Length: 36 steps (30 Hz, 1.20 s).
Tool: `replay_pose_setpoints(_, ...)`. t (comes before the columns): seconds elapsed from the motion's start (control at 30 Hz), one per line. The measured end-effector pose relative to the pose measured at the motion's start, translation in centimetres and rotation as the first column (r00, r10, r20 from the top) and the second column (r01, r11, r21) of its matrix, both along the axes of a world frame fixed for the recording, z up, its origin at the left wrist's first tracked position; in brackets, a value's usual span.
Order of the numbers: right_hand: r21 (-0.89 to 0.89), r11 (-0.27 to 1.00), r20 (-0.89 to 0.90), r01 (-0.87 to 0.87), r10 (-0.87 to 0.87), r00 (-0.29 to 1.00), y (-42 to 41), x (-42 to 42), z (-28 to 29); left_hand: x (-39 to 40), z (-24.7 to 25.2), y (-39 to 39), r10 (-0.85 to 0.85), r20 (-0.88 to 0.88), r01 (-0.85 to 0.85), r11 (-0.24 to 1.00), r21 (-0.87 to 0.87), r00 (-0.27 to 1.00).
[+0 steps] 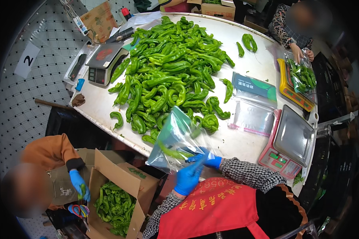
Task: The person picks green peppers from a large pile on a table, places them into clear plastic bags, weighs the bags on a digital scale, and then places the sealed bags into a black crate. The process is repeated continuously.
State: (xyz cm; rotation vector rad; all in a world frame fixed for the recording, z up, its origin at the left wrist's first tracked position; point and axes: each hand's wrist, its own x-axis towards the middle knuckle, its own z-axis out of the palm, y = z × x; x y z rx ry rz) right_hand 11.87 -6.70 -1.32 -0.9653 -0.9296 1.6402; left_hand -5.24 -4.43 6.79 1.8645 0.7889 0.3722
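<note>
Both my hands wear blue gloves and are at a clear plastic bag [175, 140] with green print, at the table's near edge. My left hand [187, 180] is by the bag's lower right side, its fingers blurred and pointing up and right; its grip is unclear. My right hand [211, 160] holds the bag near its right end, fingers partly hidden by the film. A green pepper [172, 151] shows through the bag. Beyond it a large heap of green peppers [167, 74] covers the middle of the white table [248, 143].
Flat plastic bags [252, 104] lie right of the heap, beside a red scale [287, 143]. Another scale [104, 62] stands left. At right a co-worker handles a filled bag [302, 74] on a yellow scale. Lower left, a co-worker holds scissors [80, 210] beside a carton [116, 167] of peppers.
</note>
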Motion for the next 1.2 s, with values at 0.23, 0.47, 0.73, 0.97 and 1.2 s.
replay_pose_setpoints(0.23,0.145,0.898,0.684,-0.415,0.212,0.698,1.9,-2.2,-2.4,1.1,-2.7,0.0,0.351,0.162,-0.338,0.935,-0.104,0.922)
replay_pose_setpoints(0.47,0.277,0.922,0.789,-0.27,-0.059,0.611,-0.3,-0.2,1.1,1.3,-5.1,2.8,0.509,0.163,-0.45,0.842,-0.299,0.845)
replay_pose_setpoints(0.73,0.519,0.752,0.721,0.406,-0.64,0.264,0.7,10.8,3.9,1.9,-5.6,3.0,0.495,0.148,-0.452,0.856,-0.249,0.856)
replay_pose_setpoints(0.97,0.33,0.891,0.839,0.311,-0.428,0.336,3.0,11.2,-2.0,2.0,-5.3,2.7,0.461,0.143,-0.422,0.875,-0.236,0.876)
replay_pose_setpoints(1.2,-0.278,0.82,-0.255,0.501,-0.566,0.784,0.1,13.5,-0.8,1.8,-5.9,2.7,0.455,0.138,-0.41,0.873,-0.264,0.88)
